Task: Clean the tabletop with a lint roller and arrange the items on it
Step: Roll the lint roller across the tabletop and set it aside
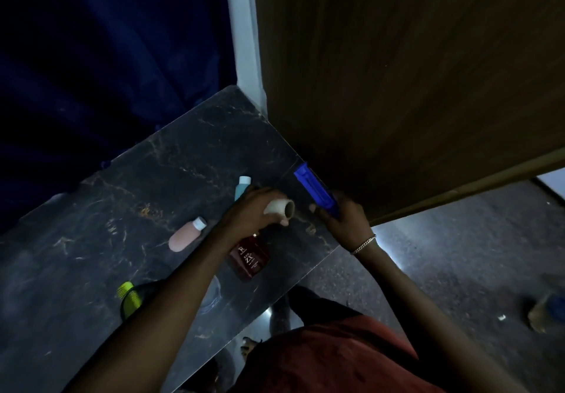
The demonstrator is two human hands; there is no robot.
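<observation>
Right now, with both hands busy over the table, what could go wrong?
1. The left hand, gripping the white roll, hovers over the red bottle near the tabletop edge; a dipping forearm could knock it off.
2. The teal bottle just behind that hand could get bumped.
3. The right hand holds the blue handle apart from the roll; joining them in this dim light may fumble.

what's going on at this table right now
A person stands at a dark marble tabletop. Their left hand grips a white lint roll, and their right hand grips the blue lint roller handle. The two parts are held slightly apart over the table. A teal bottle, a pink bottle, a dark red perfume bottle and a yellow-green comb sit scattered on the tabletop, not yet arranged.
</observation>
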